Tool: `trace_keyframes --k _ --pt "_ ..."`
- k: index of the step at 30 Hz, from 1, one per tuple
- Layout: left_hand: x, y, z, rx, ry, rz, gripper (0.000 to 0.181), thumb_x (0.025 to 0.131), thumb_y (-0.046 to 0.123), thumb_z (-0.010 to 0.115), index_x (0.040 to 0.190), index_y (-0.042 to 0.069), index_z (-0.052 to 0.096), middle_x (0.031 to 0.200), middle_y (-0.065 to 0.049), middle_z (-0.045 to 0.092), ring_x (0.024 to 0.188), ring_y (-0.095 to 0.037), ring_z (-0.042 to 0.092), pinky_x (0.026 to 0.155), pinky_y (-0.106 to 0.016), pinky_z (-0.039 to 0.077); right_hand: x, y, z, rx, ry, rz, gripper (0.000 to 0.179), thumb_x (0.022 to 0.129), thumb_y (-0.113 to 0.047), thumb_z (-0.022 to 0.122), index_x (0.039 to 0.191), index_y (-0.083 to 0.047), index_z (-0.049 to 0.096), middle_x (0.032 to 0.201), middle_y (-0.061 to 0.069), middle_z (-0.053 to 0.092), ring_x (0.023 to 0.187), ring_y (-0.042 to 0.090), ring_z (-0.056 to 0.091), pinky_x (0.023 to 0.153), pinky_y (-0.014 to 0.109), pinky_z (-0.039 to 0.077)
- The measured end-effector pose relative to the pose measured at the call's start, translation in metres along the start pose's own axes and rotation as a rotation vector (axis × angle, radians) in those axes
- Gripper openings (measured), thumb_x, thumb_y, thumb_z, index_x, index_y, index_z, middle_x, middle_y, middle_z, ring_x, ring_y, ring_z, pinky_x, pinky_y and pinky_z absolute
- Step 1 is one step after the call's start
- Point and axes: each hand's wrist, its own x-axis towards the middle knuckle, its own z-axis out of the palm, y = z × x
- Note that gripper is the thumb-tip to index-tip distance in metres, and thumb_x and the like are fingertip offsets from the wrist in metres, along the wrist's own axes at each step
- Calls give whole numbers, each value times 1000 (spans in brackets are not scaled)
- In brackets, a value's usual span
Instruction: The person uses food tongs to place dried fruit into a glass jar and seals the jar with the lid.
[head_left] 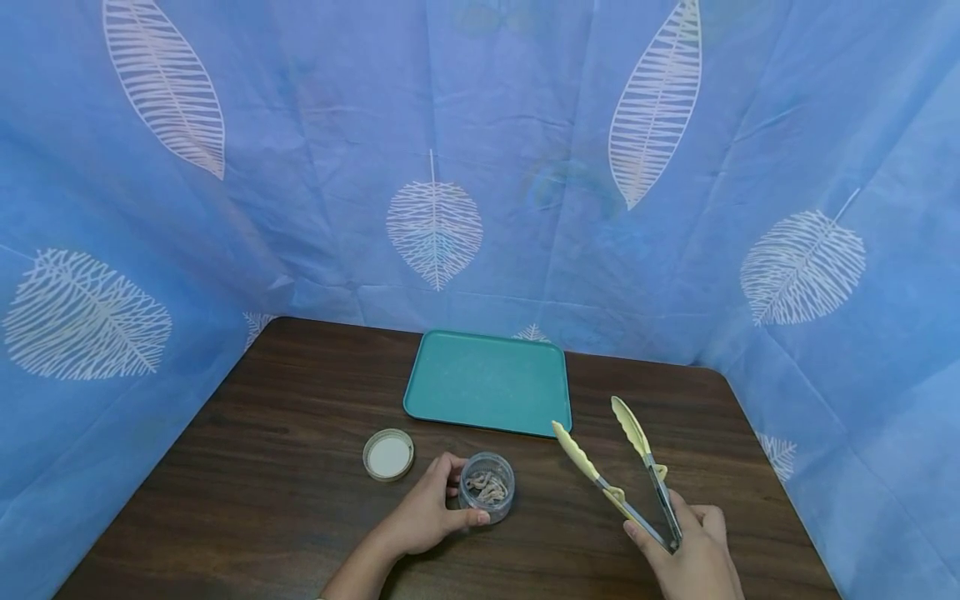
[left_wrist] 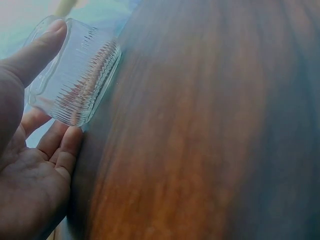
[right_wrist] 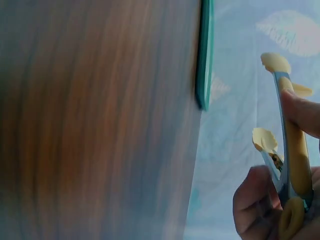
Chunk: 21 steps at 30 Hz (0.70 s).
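A clear ribbed jar (head_left: 487,510) stands on the table without its lid, several small brownish pieces (head_left: 487,487) inside. My left hand (head_left: 423,510) holds it from the left, thumb along the near side and fingers behind. In the left wrist view the thumb lies across the jar's (left_wrist: 75,75) wall, with fingertips at its base. My right hand (head_left: 693,546) grips a pair of tongs (head_left: 663,500) near the hinge. The tongs' cream scalloped tips are spread apart and point toward the back of the table. The right wrist view shows the thumb pressed along one tong arm (right_wrist: 295,145).
A round lid (head_left: 388,455) lies with its pale inside up, left of the jar. Behind the jar, a teal tray (head_left: 487,379) sits at the table's back edge. The dark wooden table (head_left: 285,467) meets a blue curtain (head_left: 525,125) with white leaf prints.
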Motion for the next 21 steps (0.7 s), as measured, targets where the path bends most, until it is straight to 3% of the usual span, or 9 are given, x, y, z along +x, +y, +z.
trace_keyframes --k 11,18,21 --pt "-2 0 0 -9 -1 -4 74 93 42 88 146 10 47 145 -13 53 128 -25 56 107 -41 53 21 33 -8 0 83 128 99 100 -54 75 157 16 35 129 33 33 109 44 42 65 46 54" --pt "-2 0 0 -6 -1 -9 73 93 42 88 146 11 48 144 -12 53 128 -27 57 107 -44 53 31 52 -6 11 53 179 83 103 -26 75 155 20 30 125 38 30 117 53 38 81 62 52" --pt "-2 0 0 -10 -3 -9 73 93 41 88 146 11 48 144 -12 53 128 -27 57 107 -44 53 34 59 -4 4 20 202 81 105 -23 74 155 22 28 125 39 29 118 58 41 83 64 51"
